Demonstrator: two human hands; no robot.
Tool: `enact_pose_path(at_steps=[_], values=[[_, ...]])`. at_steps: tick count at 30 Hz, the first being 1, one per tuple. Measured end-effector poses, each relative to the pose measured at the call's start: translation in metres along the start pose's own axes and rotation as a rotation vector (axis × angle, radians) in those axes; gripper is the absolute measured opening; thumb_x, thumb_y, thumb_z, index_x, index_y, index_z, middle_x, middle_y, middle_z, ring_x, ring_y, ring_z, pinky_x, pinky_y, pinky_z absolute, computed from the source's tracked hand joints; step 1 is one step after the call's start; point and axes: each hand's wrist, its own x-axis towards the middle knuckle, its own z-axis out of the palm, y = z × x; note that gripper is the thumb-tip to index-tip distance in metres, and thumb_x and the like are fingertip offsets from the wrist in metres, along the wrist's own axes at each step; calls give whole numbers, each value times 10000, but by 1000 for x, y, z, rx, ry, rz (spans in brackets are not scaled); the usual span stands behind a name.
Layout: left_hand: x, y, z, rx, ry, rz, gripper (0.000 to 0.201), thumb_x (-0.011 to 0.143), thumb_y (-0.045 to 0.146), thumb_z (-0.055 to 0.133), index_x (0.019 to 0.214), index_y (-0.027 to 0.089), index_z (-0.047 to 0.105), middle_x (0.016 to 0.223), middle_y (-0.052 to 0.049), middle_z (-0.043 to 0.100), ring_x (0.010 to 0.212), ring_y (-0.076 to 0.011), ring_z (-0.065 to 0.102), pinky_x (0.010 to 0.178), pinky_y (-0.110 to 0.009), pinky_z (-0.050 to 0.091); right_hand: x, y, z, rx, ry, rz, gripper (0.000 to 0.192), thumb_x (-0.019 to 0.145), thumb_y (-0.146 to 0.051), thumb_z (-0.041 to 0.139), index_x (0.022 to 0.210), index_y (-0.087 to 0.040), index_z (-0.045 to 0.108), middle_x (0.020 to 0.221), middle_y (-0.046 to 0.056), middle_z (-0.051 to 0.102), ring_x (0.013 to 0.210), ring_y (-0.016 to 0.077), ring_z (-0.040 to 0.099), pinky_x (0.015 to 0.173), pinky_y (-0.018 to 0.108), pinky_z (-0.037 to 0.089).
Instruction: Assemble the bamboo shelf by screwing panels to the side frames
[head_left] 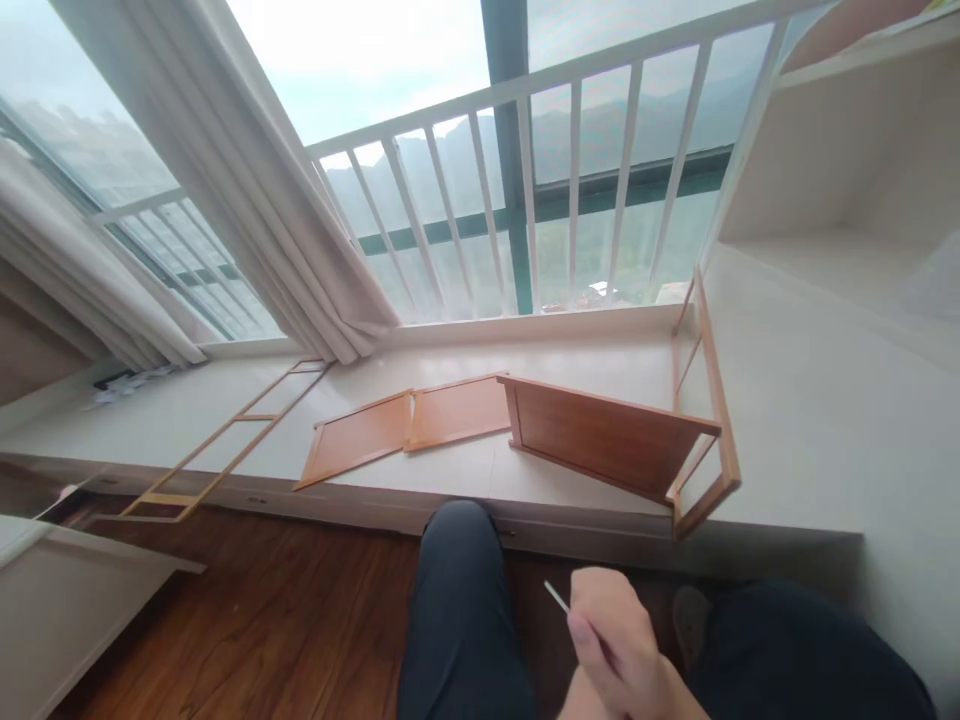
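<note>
From the head view, the person's right hand [616, 632] is in front of the dark-trousered legs [459, 610], fingers curled tight around a thin rod [556, 597] whose pale tip pokes out to the left. Against it, at the lower edge, I see part of the left hand [579, 697]; its fingers are hidden, so I can't tell whether they grip.

Beyond the knees, on the white window ledge [442, 480], two wooden panels [461, 412] lie end to end. Beside them a larger panel [600, 432] meets an upright wooden frame [727, 440] at the right. Well off to the left, a ladder-like frame [259, 417] juts over the ledge's front edge.
</note>
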Motion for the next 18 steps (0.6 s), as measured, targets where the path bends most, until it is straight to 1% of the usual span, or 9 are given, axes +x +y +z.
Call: enact_pose_path(at_steps=[2,4,6,8,10,12,14,16,18], values=[[4,-1,-2,-148,-85,-88,496,986,611,532,780,171,627,650,38,568,542,-100,521,589,-260,517,-5,22,18,-134,106,84,338,1025,-114,431,709,-225,388,606,-36,378,539,124,381,551,287,305],[5,-4,-10,-393,-177,-212,488,921,648,591,767,188,541,573,48,517,505,-103,507,570,-271,479,-14,42,24,-175,12,97,355,1017,-126,465,695,-224,354,604,-47,362,526,112,373,547,281,290],[3,-10,-24,-558,-233,-278,538,782,731,624,721,213,493,514,38,476,478,-122,488,547,-285,446,-25,57,24,-203,-57,127,363,1021,-153,479,684,-221,362,596,-53,370,512,104,381,541,274,295],[1,-22,-43,-678,-257,-316,567,629,741,687,697,214,490,512,12,493,481,-129,492,544,-286,414,-37,64,25,-216,-81,245,386,1037,-187,475,669,-219,363,581,-57,371,497,98,391,522,260,303],[4,-36,-60,-742,-246,-366,568,576,719,712,708,212,495,538,16,496,468,-116,463,515,-264,362,-45,65,26,-210,-112,378,410,1050,-238,471,653,-220,369,576,-54,383,501,102,401,509,256,311],[11,-49,-72,-752,-166,-424,561,611,707,709,707,218,452,550,68,421,437,-66,348,480,-221,270,-46,63,26,-190,-137,457,416,1043,-271,475,638,-218,391,607,-31,446,549,119,442,534,261,348],[19,-57,-77,-720,-143,-453,532,699,676,722,722,204,479,582,69,438,452,-61,359,478,-206,266,-41,60,22,-152,-122,480,404,1011,-258,498,619,-212,407,738,27,590,682,148,548,633,277,437],[24,-57,-78,-672,-170,-460,458,830,617,699,811,180,566,677,37,547,533,-83,484,524,-212,374,-31,57,13,-124,-97,490,404,963,-225,535,588,-207,386,981,90,705,881,190,631,783,326,504],[26,-52,-77,-598,-211,-464,367,953,517,650,1008,154,646,899,-25,662,735,-133,621,668,-284,539,-19,54,1,-124,-79,493,412,922,-193,560,568,-204,348,1149,99,729,1064,230,647,918,379,505]])
